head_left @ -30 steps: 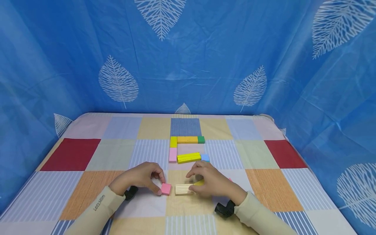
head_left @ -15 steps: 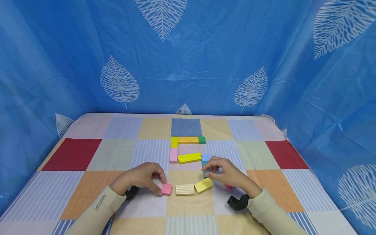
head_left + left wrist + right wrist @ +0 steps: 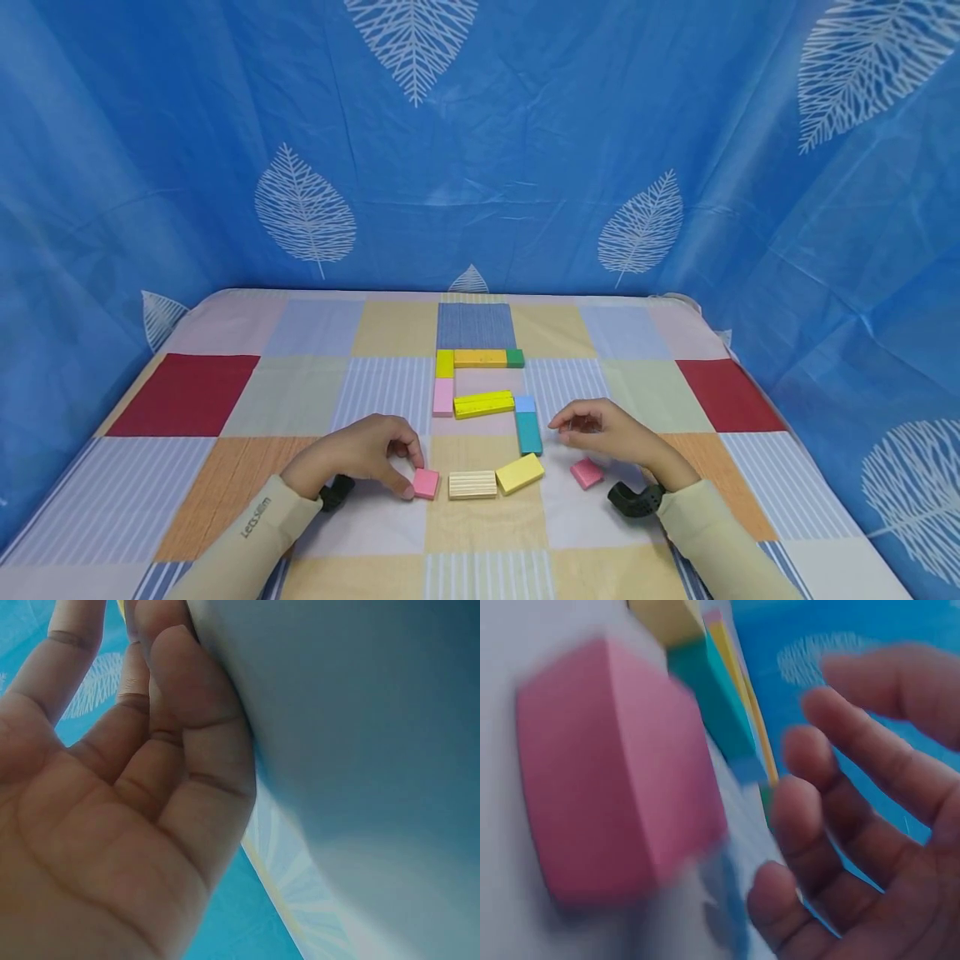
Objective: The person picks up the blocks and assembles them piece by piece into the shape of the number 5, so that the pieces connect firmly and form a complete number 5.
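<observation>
My left hand (image 3: 367, 454) rests on the cloth, its thumb and index finger gripping the left and far edges of a pink block (image 3: 426, 484). That block cannot be made out in the left wrist view, where the curled fingers (image 3: 214, 742) lie against the cloth. My right hand (image 3: 611, 433) hovers with loosely bent fingers and holds nothing. It is right of a teal block (image 3: 528, 432) and just beyond a second pink block (image 3: 587, 473). Between the hands lie a ridged pale wooden block (image 3: 472, 485) and a yellow block (image 3: 520, 474) set at a slant, touching its right end.
Farther back, an orange block (image 3: 480, 358), a green one (image 3: 514, 358), a yellow-green one (image 3: 445, 363) and a light pink one (image 3: 443, 397) form a bent line. Bright yellow sticks (image 3: 483, 405) reach a light blue block (image 3: 524, 403). A blue curtain (image 3: 480, 167) hangs behind the table.
My right hand has left the slanted yellow block and moved right, past the teal block, uncovering the second pink block. The left hand stays at its pink block.
</observation>
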Action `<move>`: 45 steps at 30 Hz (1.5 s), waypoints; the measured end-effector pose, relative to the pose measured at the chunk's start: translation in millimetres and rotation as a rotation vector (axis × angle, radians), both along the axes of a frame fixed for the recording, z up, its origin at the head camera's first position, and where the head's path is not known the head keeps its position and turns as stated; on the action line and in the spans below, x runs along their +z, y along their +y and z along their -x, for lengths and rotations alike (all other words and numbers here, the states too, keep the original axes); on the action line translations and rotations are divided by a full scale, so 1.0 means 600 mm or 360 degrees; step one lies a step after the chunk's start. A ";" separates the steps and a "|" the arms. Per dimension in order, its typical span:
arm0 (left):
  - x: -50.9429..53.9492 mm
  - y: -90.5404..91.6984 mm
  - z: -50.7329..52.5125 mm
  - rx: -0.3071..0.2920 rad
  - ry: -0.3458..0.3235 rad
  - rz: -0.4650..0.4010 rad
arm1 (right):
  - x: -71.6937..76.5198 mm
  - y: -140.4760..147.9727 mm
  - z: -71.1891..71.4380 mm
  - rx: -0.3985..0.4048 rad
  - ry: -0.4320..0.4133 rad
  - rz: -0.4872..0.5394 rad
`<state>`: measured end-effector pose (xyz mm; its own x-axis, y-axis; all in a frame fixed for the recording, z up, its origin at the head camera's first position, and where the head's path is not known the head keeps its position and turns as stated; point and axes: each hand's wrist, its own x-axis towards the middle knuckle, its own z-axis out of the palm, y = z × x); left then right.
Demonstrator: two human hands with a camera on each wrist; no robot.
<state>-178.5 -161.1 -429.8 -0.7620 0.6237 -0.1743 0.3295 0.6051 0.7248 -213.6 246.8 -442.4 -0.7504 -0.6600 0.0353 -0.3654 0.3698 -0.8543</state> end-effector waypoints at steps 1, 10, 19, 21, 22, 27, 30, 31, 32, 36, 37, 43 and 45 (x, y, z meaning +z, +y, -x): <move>0.000 0.000 0.000 0.0002 -0.0001 0.0001 | -0.001 0.006 0.002 0.0006 -0.0026 -0.0020; 0.002 0.000 -0.001 -0.0011 0.0021 -0.0001 | -0.006 0.056 0.021 0.0194 -0.0227 -0.0023; 0.004 0.002 -0.002 -0.0046 0.0074 -0.0025 | -0.011 0.072 0.026 0.0320 -0.0241 -0.0080; 0.004 0.002 -0.002 -0.0044 0.0078 -0.0025 | -0.012 0.071 0.026 0.0329 -0.0230 -0.0096; 0.004 0.002 -0.003 -0.0044 0.0079 -0.0028 | -0.012 0.070 0.026 0.0336 -0.0222 -0.0096; 0.005 0.006 -0.004 -0.0051 0.0091 -0.0059 | -0.005 0.067 0.021 0.0337 -0.0197 -0.0132; 0.004 0.009 -0.005 -0.0059 0.0109 -0.0062 | 0.001 0.066 0.018 0.0329 -0.0194 -0.0165; 0.003 0.010 -0.006 -0.0061 0.0114 -0.0060 | 0.001 0.066 0.017 0.0329 -0.0189 -0.0173; 0.003 0.010 -0.006 -0.0062 0.0120 -0.0057 | 0.002 0.066 0.017 0.0328 -0.0186 -0.0181; 0.002 0.013 -0.007 -0.0071 0.0148 -0.0057 | 0.001 0.066 0.017 0.0329 -0.0167 -0.0191; 0.002 0.013 -0.008 -0.0074 0.0154 -0.0058 | 0.000 0.067 0.017 0.0331 -0.0164 -0.0187; 0.003 0.016 -0.009 -0.0083 0.0179 -0.0058 | -0.001 0.068 0.018 0.0344 -0.0171 -0.0167; 0.003 0.016 -0.009 -0.0084 0.0185 -0.0055 | -0.001 0.068 0.017 0.0340 -0.0174 -0.0169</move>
<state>-173.1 -151.4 -427.8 -0.7417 0.6676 -0.0643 0.4432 0.5599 0.7000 -224.0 287.6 -443.0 -0.5894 -0.7994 -0.1162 -0.3523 0.3838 -0.8536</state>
